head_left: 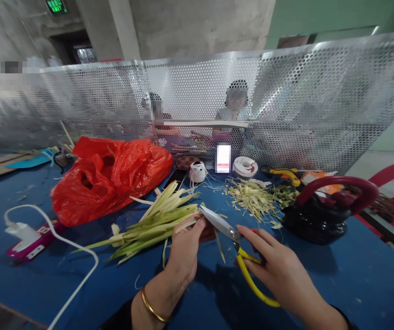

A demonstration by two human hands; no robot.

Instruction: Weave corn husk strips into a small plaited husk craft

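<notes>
My right hand (279, 270) grips yellow-handled scissors (233, 238), whose silver blades point up and left. My left hand (186, 250), with a gold bangle at the wrist, is closed round the near ends of green leaf strips. A bundle of long green leaf strips (152, 220) lies on the blue table (337, 279) just left of that hand. One thin strip hangs down between my hands. The scissor blades reach over my left fingers.
A red plastic bag (110, 176) sits at the back left. A pile of cuttings (252, 197), a black basket with a dark red handle (320, 211), white tape rolls, a phone on a white charger cable (28, 236) and a perforated metal screen (320, 101) surround the spot. People sit behind the screen.
</notes>
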